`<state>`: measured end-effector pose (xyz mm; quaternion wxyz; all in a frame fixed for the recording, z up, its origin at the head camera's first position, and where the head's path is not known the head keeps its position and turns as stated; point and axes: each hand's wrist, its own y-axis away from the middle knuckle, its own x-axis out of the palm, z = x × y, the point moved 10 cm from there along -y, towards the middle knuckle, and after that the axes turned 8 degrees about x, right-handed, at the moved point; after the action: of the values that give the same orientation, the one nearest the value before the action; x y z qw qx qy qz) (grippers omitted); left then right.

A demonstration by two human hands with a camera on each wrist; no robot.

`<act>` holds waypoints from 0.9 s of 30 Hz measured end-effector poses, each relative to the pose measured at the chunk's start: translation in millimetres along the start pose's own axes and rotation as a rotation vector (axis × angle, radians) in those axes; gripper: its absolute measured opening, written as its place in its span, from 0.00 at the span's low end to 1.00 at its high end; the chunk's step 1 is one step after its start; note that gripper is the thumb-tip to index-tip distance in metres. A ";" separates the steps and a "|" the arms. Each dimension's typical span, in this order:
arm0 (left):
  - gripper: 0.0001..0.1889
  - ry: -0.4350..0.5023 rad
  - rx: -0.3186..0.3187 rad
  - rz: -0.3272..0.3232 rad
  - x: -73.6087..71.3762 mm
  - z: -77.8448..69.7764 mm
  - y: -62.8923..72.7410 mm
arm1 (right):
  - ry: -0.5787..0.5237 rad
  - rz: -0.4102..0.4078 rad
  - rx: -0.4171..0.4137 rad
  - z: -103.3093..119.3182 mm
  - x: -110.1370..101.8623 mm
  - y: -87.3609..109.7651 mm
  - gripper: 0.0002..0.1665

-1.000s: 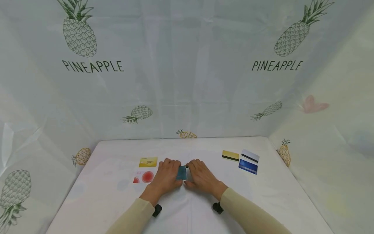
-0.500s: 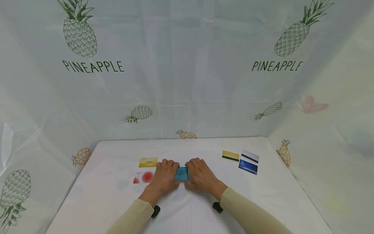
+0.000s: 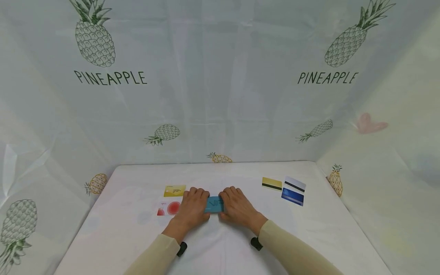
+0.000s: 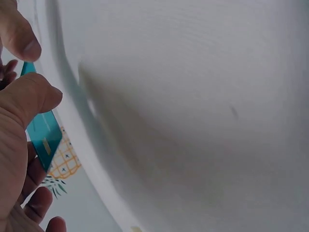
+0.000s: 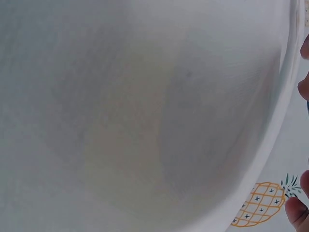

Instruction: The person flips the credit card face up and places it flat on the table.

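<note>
A teal card (image 3: 214, 204) with VIP lettering that reads reversed spans the space between my two hands in the head view. My left hand (image 3: 191, 208) pinches its left end; in the left wrist view the left thumb lies over the teal card (image 4: 44, 129), with fingers behind it. At the other end my right hand (image 3: 238, 206) grips the card between thumb and fingers. The right wrist view catches only a few right-hand fingertips (image 5: 303, 89) at its edge. Both ends of the card are covered by the hands.
Left of the hands lie a yellow card (image 3: 174, 190) and a white card with red circles (image 3: 168, 208). To the right are a gold striped card (image 3: 272, 183), a white striped card (image 3: 295, 183) and a blue card (image 3: 292, 196). A white cloth (image 3: 220, 248) covers the table.
The left hand has shifted slightly left, away from the right hand. More of the card shows between them, its face brighter and its lettering visible.
</note>
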<state>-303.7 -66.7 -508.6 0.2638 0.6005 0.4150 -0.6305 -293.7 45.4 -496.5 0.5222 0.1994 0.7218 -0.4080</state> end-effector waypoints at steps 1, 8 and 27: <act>0.34 -0.003 0.000 -0.002 -0.1 1.3 0.6 | 0.002 0.000 0.002 -0.7 0.9 0.2 0.34; 0.35 -0.022 -0.019 0.009 0.3 6.2 3.6 | 0.004 0.010 0.010 -2.0 1.9 0.1 0.34; 0.33 -0.032 -0.039 0.032 3.4 10.2 6.7 | 0.028 -0.020 -0.011 4.8 10.0 -4.6 0.29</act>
<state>-304.0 -78.2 -514.0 0.2919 0.5917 0.4132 -0.6277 -297.9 37.5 -504.4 0.5089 0.1951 0.7333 -0.4064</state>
